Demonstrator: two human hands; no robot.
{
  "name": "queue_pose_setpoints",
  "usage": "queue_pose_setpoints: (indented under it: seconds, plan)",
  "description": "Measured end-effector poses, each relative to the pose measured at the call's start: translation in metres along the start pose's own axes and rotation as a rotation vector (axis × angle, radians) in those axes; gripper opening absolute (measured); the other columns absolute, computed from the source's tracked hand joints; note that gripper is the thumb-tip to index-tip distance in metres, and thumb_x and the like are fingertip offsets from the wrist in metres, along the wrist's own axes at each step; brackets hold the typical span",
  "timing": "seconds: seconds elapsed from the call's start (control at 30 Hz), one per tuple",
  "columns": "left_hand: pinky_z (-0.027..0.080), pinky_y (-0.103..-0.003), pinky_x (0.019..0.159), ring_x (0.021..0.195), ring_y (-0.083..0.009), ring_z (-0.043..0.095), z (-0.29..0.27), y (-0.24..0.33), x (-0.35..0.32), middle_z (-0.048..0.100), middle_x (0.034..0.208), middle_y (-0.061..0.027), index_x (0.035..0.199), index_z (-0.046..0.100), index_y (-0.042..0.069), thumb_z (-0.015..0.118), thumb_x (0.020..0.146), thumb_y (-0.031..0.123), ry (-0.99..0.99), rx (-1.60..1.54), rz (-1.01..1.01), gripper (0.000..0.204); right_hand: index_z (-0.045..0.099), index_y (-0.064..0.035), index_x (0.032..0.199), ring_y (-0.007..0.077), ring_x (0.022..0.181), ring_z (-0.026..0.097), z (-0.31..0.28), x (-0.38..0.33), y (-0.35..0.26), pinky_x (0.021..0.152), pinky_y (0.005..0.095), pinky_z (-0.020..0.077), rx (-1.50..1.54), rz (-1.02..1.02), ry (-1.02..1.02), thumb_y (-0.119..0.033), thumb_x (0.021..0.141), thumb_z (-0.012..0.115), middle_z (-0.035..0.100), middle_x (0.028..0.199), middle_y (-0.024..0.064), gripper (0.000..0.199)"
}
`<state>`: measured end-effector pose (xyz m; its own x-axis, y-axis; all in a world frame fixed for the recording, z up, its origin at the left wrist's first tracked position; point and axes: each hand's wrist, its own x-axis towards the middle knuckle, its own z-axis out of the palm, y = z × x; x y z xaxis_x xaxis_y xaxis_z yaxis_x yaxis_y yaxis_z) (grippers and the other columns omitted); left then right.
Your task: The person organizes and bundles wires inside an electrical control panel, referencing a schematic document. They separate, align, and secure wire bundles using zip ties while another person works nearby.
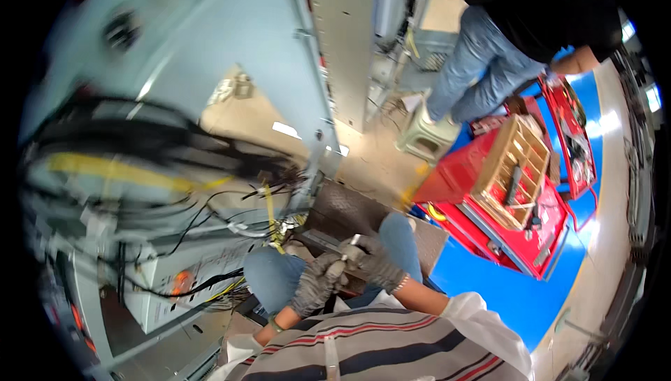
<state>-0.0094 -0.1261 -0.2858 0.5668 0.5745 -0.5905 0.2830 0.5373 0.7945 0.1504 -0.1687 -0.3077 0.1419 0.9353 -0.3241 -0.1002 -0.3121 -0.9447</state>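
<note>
My left hand [314,285] and my right hand [374,264], both in grey work gloves, meet in front of my body between my knees. The fingers of both are closed. A small pale, silvery piece [356,240] shows at the fingertips of my right hand; blur hides its kind. My left fingers are curled close beside the right ones, and what they pinch cannot be made out. Just beyond and left of them, a cluster of wire ends [283,229] with yellow and black leads hangs by the cabinet edge.
An open grey metal cabinet [231,25] rises at the left, with thick black cables [161,140] drooping from it. On the right stand a red tool cart [454,171] and a wooden compartment box [514,171] on blue flooring. Beyond, a person in jeans [482,60] is beside a pale plastic stool [426,135].
</note>
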Motion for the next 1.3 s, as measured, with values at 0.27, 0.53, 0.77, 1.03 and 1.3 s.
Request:
queue_pose_setpoints:
  seconds: [0.27, 0.53, 0.77, 1.03, 1.3]
  plan:
    - [0.043, -0.022, 0.06, 0.067, -0.0067, 0.049, -0.021, -0.031, -0.057, 0.054, 0.077, 0.0004, 0.1, 0.056, 0.004, 0.05, 0.093, 0.028, -0.015, -0.012, 0.291, 0.025, 0.063, -0.0036, 0.089, 0.0164, 0.065, 0.059, 0.051, -0.039, 0.007, 0.058, 0.0284, 0.0463, -0.097, -0.059, 0.009, -0.021, 0.087, 0.052, 0.061, 0.071, 0.0083, 0.021]
    - [0.043, -0.026, 0.066, 0.072, -0.0094, 0.051, -0.039, -0.082, -0.13, 0.059, 0.076, -0.0023, 0.095, 0.061, 0.002, 0.052, 0.091, 0.026, 0.273, 0.095, 0.254, 0.026, 0.063, -0.0022, 0.094, 0.0152, 0.071, 0.059, 0.103, -0.065, -0.018, 0.064, 0.0288, 0.0473, -0.372, -0.226, -0.427, -0.017, 0.087, 0.056, 0.063, 0.077, 0.0095, 0.017]
    - [0.043, -0.026, 0.068, 0.075, -0.01, 0.051, -0.044, -0.09, -0.148, 0.059, 0.082, -0.0029, 0.108, 0.056, 0.005, 0.051, 0.091, 0.028, 0.203, 0.122, 0.296, 0.029, 0.065, -0.0042, 0.091, 0.0285, 0.077, 0.061, 0.115, -0.063, -0.034, 0.069, 0.0346, 0.0478, -0.647, -0.416, -0.567, -0.023, 0.086, 0.055, 0.063, 0.083, 0.0141, 0.022]
    - [0.043, -0.023, 0.065, 0.075, -0.0058, 0.05, -0.039, -0.037, -0.153, 0.057, 0.084, -0.0004, 0.118, 0.052, 0.008, 0.05, 0.092, 0.035, 0.03, -0.351, 0.237, 0.038, 0.065, -0.0051, 0.093, 0.0274, 0.081, 0.057, 0.119, -0.059, -0.062, 0.072, 0.0358, 0.0465, -0.642, -0.712, -0.485, -0.016, 0.083, 0.057, 0.061, 0.083, 0.0116, 0.017]
    - [0.047, -0.024, 0.068, 0.078, -0.0116, 0.056, -0.059, -0.046, -0.159, 0.061, 0.091, -0.0077, 0.106, 0.05, 0.002, 0.042, 0.095, 0.02, 0.058, -0.334, 0.466, 0.023, 0.052, 0.0008, 0.113, 0.0209, 0.085, 0.059, 0.129, -0.024, -0.129, 0.076, 0.028, 0.0461, -0.469, -0.876, -0.41, -0.014, 0.084, 0.057, 0.06, 0.096, 0.013, 0.033]
